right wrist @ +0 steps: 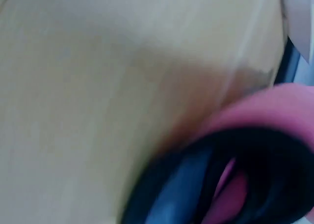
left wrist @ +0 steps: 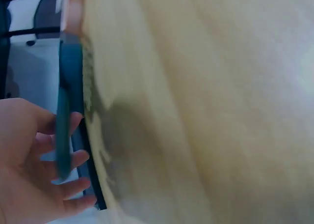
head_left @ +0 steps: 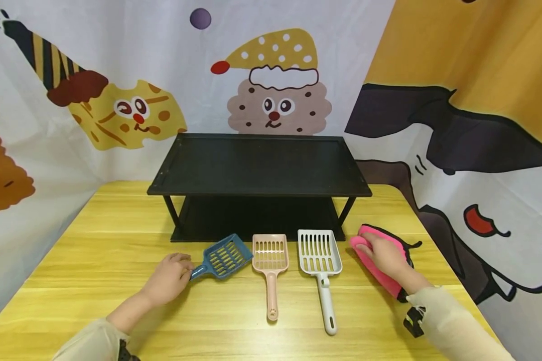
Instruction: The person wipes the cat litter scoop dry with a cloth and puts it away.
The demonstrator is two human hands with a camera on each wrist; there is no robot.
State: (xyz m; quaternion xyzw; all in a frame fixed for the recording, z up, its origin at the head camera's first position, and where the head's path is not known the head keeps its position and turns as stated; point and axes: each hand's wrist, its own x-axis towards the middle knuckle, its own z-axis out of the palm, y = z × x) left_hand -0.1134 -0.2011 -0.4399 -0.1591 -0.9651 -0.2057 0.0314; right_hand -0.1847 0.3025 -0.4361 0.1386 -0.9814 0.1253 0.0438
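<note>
My left hand (head_left: 168,281) is at the handle end of a blue slotted litter scoop (head_left: 228,256); the scoop's head points right, close to a pink litter scoop (head_left: 271,255). In the left wrist view the blue handle (left wrist: 63,135) runs between the thumb and the loosely curled fingers. On the right, my right hand (head_left: 385,254) grips the upper part of a pink mitt (head_left: 390,285) with black trim, its thumb on the pink side. The right wrist view shows the mitt's black-edged opening (right wrist: 274,135); the hand is out of sight there.
A black two-level rack (head_left: 259,165) stands at the back of the wooden table (head_left: 95,281). Between the hands, beside the pink scoop, lies a white litter scoop (head_left: 326,296), its head near the rack's front edge. A cartoon-printed curtain (head_left: 140,30) hangs behind.
</note>
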